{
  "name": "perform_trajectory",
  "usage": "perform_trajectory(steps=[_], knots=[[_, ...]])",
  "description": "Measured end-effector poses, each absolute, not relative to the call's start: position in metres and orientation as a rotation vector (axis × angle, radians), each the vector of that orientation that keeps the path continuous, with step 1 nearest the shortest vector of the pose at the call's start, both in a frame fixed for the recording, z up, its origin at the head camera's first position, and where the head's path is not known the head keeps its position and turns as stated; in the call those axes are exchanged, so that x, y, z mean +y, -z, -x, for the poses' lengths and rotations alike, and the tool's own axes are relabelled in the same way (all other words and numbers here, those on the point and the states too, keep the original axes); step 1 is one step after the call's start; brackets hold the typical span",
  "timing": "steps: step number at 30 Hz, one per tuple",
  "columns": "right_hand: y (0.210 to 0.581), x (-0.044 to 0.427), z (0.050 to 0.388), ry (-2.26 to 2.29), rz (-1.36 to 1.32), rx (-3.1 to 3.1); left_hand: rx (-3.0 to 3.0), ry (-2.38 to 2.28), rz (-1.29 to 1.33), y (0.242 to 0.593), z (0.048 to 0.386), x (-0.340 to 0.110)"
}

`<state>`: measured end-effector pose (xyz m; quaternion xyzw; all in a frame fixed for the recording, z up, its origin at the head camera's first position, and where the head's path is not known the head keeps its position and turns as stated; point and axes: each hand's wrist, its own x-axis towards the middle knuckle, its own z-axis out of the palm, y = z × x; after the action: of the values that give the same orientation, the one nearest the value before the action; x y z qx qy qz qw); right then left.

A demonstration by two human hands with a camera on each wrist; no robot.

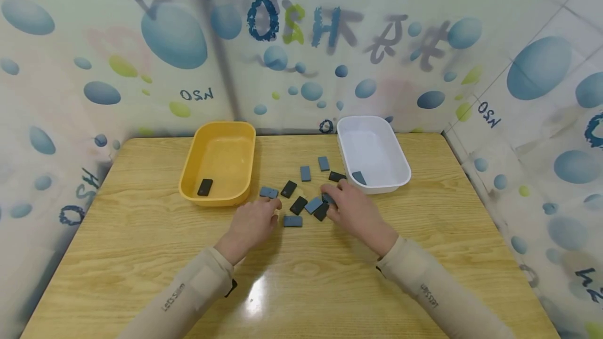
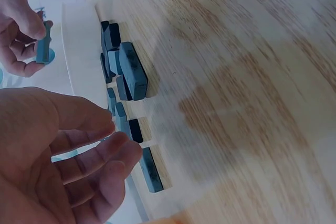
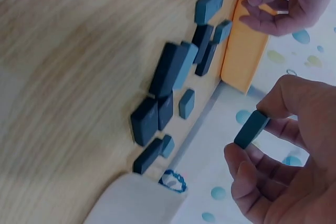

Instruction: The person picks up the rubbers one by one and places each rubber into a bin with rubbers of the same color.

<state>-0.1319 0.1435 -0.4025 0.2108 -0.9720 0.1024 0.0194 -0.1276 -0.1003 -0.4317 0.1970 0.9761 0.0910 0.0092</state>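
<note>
Between thumb and fingers, my right hand (image 1: 354, 208) pinches a small blue-grey rectangular block (image 3: 252, 129), held above the table. My left hand (image 1: 252, 222) hovers with loosely bent fingers and holds nothing. Just beyond its fingertips in the head view lies a blue-grey block (image 1: 269, 192). Several black and blue-grey blocks are scattered between the hands, among them a black block (image 1: 299, 205), a blue-grey block (image 1: 292, 221) and another black block (image 1: 289, 188). One black block (image 1: 321, 212) lies close by the right hand, partly hidden.
A yellow bin (image 1: 188, 171) stands at the back left with one black block (image 1: 204, 187) inside. At the back right, a white bin (image 1: 400, 164) contains a blue-grey block (image 1: 359, 178). Behind the wooden table (image 1: 301, 286) hangs a patterned curtain (image 1: 188, 103).
</note>
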Motion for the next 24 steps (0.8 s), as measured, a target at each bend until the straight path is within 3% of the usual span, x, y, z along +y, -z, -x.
perform_trajectory(steps=[24], knots=[[0.386,0.196,0.168,-0.287,-0.367,-3.006,3.027,-0.313,-0.595,0.432,0.126,-0.098]])
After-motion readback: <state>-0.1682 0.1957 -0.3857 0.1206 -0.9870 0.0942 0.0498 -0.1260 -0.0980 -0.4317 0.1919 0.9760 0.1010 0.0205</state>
